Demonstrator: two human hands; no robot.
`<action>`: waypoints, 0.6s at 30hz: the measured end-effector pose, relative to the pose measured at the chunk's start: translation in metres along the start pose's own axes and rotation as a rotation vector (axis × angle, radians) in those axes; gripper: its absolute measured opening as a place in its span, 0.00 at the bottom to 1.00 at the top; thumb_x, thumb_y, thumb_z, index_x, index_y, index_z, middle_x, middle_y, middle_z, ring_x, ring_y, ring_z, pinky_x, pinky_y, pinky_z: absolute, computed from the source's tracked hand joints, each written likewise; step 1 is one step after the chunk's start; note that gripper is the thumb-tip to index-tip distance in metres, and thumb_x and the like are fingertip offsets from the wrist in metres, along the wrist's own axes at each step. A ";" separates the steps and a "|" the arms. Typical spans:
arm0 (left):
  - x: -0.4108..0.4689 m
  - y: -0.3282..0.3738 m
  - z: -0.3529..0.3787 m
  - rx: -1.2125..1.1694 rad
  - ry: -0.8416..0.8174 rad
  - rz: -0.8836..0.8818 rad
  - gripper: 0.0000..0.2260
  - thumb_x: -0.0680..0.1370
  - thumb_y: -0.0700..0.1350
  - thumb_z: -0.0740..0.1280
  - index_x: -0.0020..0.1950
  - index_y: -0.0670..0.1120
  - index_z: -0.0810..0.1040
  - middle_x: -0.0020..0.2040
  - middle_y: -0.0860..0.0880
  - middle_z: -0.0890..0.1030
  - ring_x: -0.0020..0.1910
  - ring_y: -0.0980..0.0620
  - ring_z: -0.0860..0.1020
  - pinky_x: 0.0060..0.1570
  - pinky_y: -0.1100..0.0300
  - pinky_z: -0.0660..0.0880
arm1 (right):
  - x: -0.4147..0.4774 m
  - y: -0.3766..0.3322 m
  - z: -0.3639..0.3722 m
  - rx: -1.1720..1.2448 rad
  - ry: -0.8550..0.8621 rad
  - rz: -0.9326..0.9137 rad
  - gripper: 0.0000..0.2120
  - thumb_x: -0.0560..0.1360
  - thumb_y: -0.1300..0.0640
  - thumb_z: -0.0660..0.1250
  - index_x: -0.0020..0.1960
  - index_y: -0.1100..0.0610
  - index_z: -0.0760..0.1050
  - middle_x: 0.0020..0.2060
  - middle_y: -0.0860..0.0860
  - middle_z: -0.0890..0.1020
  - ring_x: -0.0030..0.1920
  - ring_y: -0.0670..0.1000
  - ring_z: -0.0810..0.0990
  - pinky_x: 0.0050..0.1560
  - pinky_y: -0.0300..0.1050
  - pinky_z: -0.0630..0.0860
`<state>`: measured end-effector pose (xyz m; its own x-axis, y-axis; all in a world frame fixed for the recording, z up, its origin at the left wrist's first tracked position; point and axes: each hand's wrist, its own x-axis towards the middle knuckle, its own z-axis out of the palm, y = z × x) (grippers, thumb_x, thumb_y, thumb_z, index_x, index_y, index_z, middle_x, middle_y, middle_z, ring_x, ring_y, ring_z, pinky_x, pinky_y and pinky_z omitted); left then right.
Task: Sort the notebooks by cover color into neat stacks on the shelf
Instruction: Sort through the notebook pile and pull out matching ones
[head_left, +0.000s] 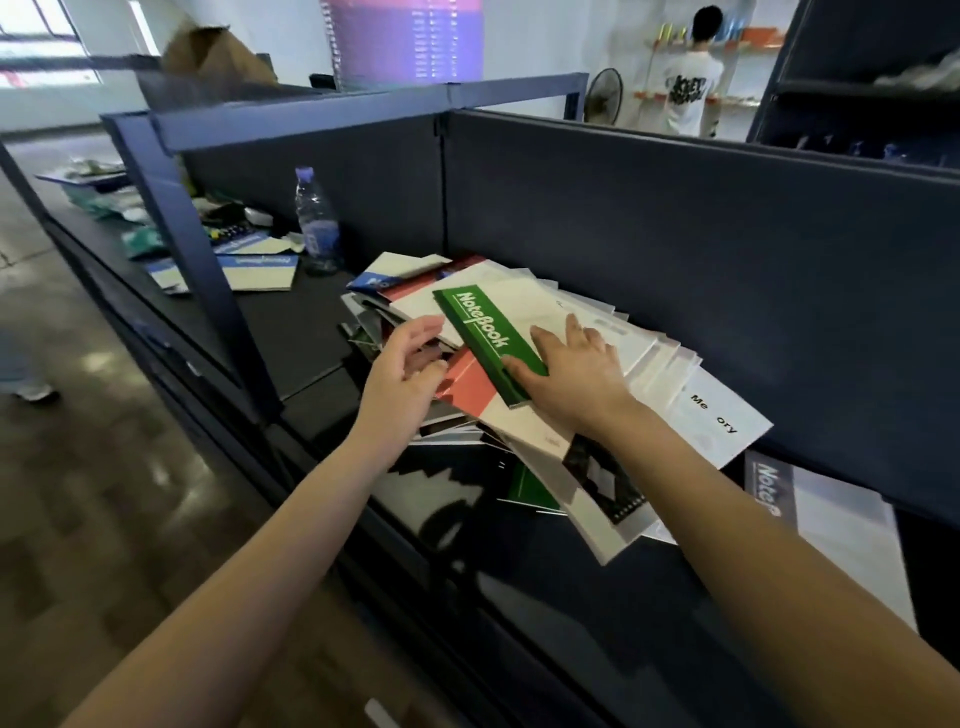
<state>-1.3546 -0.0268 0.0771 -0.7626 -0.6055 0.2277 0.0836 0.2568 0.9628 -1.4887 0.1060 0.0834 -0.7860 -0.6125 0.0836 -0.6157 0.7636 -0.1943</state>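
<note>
A messy pile of notebooks (613, 431) lies on the dark shelf (597, 587). On top sits a notebook with a green band (480, 327) reading "NoteBook" and a white cover. My right hand (571, 374) lies flat on this green-banded notebook, fingers straight, thumb at its near edge. My left hand (410, 364) hovers at the pile's left side with loosely curled fingers over a red-and-white notebook (465, 382); it holds nothing that I can see. A blue-and-white notebook (374, 278) pokes out at the far end. A white cover marked "Me ory" (719, 415) lies to the right.
A grey-banded notebook (810, 519) lies alone at the right. A water bottle (317, 218) stands at the back left, beside blue-and-white notebooks (260, 267). A blue metal post (208, 280) rises left of the pile. A person (693, 78) stands far behind the shelf.
</note>
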 end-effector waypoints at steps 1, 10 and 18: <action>-0.001 -0.001 0.000 -0.010 -0.022 -0.012 0.17 0.79 0.33 0.61 0.61 0.53 0.72 0.64 0.51 0.74 0.61 0.51 0.76 0.56 0.54 0.78 | 0.002 0.002 -0.002 -0.017 0.004 0.020 0.34 0.76 0.30 0.48 0.75 0.47 0.58 0.76 0.61 0.54 0.73 0.64 0.56 0.71 0.58 0.56; 0.007 0.000 -0.004 -0.034 -0.080 -0.085 0.17 0.79 0.36 0.63 0.63 0.55 0.71 0.65 0.50 0.73 0.57 0.55 0.76 0.48 0.59 0.76 | 0.014 0.025 -0.008 0.076 -0.062 0.147 0.40 0.69 0.25 0.53 0.72 0.49 0.63 0.69 0.58 0.67 0.69 0.62 0.64 0.69 0.60 0.60; 0.006 -0.009 -0.002 -0.101 -0.140 -0.215 0.22 0.77 0.38 0.67 0.69 0.51 0.67 0.53 0.48 0.80 0.44 0.59 0.80 0.39 0.66 0.75 | -0.008 0.024 -0.013 0.300 0.024 0.094 0.43 0.66 0.32 0.69 0.74 0.51 0.62 0.69 0.56 0.64 0.70 0.57 0.62 0.69 0.54 0.65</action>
<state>-1.3587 -0.0338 0.0702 -0.8505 -0.5259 0.0011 -0.0316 0.0533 0.9981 -1.4976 0.1321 0.0905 -0.8418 -0.5347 0.0737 -0.4996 0.7201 -0.4815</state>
